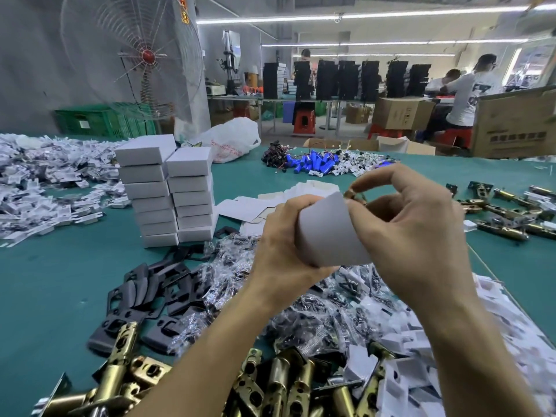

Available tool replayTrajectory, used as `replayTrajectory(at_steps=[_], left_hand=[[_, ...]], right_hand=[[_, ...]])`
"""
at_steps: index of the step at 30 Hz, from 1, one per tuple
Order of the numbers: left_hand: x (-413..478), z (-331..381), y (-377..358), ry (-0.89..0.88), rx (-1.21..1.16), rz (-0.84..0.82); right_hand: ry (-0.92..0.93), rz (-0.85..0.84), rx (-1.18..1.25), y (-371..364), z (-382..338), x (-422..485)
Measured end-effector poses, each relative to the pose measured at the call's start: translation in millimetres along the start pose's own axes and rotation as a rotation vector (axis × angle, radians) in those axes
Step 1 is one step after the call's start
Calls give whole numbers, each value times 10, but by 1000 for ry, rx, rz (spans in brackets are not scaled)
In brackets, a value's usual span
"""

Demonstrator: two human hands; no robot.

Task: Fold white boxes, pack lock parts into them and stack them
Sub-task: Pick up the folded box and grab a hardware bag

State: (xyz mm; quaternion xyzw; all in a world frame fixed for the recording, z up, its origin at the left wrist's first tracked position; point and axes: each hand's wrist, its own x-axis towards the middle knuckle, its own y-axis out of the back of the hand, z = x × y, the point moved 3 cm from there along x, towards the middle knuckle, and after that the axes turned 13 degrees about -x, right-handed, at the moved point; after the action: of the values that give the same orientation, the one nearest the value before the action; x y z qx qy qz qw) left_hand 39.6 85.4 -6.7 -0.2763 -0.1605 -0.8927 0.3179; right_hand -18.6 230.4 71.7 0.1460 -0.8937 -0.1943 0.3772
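Right hand (421, 236) pinches latch (352, 194) (over box (328, 233)).

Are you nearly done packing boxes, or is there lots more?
Done: two stacks of closed boxes stand ready. In hand: the left hand grips a white box while the right hand pinches a brass part at its top. Left: flat boxes, brass latches and black plates lie loose, so plenty.

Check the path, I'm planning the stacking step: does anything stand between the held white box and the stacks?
Nothing visible blocks it. The white box is held aloft; only flat box blanks lie low between it and the stacks.
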Motion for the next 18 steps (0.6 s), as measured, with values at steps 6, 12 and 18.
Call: replayTrajectory(at_steps=[6, 12, 18], left_hand=[[-10, 8, 36, 52, 36, 44], [3, -15, 34, 117, -93, 55], [48, -4, 108, 155, -365, 146]], right_hand=[[10, -167, 21, 37, 45, 25], [95, -185, 64, 6, 39, 55], [4, 93, -12, 147, 202, 121]])
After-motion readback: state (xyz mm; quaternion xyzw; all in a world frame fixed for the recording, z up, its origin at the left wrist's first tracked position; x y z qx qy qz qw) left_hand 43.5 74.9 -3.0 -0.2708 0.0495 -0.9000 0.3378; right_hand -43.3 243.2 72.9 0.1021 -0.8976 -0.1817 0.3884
